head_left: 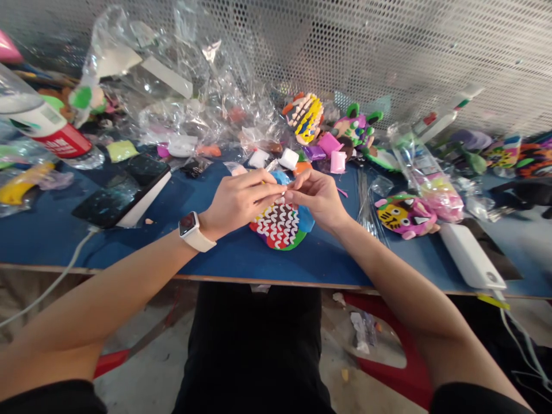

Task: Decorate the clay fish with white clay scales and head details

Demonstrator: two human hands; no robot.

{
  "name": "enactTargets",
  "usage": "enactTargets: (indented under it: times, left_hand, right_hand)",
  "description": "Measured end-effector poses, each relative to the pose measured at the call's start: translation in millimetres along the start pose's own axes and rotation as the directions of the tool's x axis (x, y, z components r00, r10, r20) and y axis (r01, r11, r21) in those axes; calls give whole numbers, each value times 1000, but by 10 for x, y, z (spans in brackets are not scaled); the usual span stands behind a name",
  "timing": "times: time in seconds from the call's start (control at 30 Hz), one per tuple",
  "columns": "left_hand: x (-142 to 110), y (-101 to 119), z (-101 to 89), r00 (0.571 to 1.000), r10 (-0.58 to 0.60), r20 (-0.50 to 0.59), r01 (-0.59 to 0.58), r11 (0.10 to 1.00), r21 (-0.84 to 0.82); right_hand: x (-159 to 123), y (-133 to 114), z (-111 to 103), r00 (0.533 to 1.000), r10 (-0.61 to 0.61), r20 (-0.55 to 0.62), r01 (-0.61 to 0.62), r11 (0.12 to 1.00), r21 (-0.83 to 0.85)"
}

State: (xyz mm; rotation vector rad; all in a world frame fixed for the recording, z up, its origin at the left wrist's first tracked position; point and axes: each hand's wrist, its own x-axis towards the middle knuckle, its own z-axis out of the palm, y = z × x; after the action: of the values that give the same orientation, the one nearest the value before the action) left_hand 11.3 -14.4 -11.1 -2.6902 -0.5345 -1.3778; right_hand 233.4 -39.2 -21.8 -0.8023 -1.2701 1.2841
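Seen at the centre of the frame with a bare left hand [245, 198] and a bare right hand [318, 198] meeting at the fingertips over the upper part of a round, multicoloured clay disc [280, 224] decorated with rows of white wavy strips. Pinched close at the tips on both sides; cannot tell whether grasping anything. Set on a blue tabletop [224, 259], at centre, with a bare strip before the front edge. Open, too, toward the lower left, below a glossy black slab-shaped device [114, 192]. Crowded just behind by 2 white packets [288, 158] and 2 pink packets [330, 144]. Hemmed in at right by thin silvery wires [365, 201], a clay piece with a yellow, black-striped face [394, 217] and a rounded white block-shaped device [470, 253] near the front edge. Marked on a clear plastic bottle [64, 138] at upper left with a red-and-white label, too blurred to read. Worn on the left wrist: a pale-strapped smartwatch [188, 223], likewise unreadable.
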Motion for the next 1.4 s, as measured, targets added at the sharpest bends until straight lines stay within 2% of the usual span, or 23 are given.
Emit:
enactTargets:
  times: [0.23, 0.93, 1.1, 1.4]
  left_hand:
    - [4, -13, -6, 998, -42, 53, 43, 999, -23]
    - [5, 0, 5, 998, -54, -11, 54, 998, -30]
    - [1, -15, 19, 996, -79, 31, 80, 996, -41]
    - [18, 28, 9, 997, -74, 5, 74, 997, -30]
  right_hand:
    - [-11, -31, -12, 1000, -1, 9, 1, 1000, -10]
    - [-8, -30, -1, 998, 10, 63, -10, 1000, -8]
    - [-15, -36, -8, 999, 2, 42, -1, 1000, -23]
    - [-14, -45, 14, 999, -5, 51, 6, 1000, -12]
